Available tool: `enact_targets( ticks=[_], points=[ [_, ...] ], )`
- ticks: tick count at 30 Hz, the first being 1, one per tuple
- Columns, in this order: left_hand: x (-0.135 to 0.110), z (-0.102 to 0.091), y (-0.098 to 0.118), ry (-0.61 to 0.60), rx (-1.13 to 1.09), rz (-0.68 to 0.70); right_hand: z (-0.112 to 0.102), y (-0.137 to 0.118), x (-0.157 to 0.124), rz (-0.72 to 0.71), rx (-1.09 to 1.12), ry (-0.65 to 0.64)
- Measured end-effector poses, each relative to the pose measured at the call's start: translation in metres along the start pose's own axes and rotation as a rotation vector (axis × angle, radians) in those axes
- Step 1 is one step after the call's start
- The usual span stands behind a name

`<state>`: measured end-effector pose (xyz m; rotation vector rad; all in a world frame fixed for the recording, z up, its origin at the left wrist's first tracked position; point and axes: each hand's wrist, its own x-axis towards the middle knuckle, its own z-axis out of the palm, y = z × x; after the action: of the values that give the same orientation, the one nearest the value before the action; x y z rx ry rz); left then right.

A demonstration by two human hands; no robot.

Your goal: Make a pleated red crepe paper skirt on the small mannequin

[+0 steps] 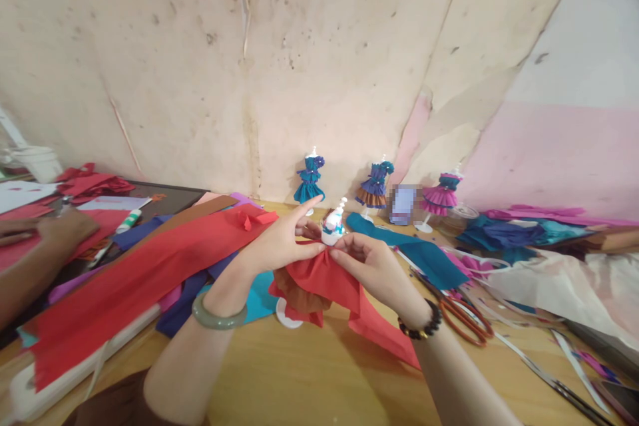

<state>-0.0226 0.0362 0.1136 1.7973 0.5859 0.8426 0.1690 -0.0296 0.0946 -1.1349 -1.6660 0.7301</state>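
Working at a wooden surface [299,373] under a stained, cracked wall [319,46], with three dressed figures [310,180] lined up at the back. Bounded at left by a long red strip [150,279], at right by orange-handled scissors [485,334]; wood showing at near middle. Mid-surface, pinching red cloth [329,274] narrowly with left hand [279,239] and right hand [369,265], gathered below a small white form [331,225]. Partly hidden: left fingers, behind the form; a white disc [288,315], under cloth. Cut off at far left: another person's arm [30,279].
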Motion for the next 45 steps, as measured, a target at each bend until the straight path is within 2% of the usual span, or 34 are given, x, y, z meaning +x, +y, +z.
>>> enact_targets(
  ticks=[2,7,13,20,28,32,36,45],
  points=[
    [0.000,-0.001,-0.002,0.000,0.011,0.009,-0.002,-0.002,0.000,-0.003,0.002,-0.021],
    [-0.001,-0.002,-0.004,-0.057,0.031,0.052,0.000,-0.002,-0.001,-0.011,-0.034,0.026],
    [-0.002,0.001,-0.002,-0.040,0.105,0.084,0.005,0.002,-0.001,0.000,-0.016,0.045],
    [0.000,0.001,-0.003,-0.010,0.080,0.048,0.009,0.004,0.000,0.046,-0.060,0.171],
    [0.001,-0.002,-0.005,0.028,0.043,-0.009,0.002,-0.003,-0.001,0.029,0.013,-0.032],
    [0.002,-0.003,-0.008,0.024,0.037,0.008,0.000,-0.009,-0.004,-0.015,0.013,-0.075],
    [0.002,-0.004,-0.010,0.008,0.077,0.026,0.002,-0.007,-0.006,-0.041,0.001,-0.087],
    [0.001,-0.002,-0.005,-0.010,0.088,0.031,0.006,0.002,-0.003,-0.035,0.010,0.010]
  ],
)
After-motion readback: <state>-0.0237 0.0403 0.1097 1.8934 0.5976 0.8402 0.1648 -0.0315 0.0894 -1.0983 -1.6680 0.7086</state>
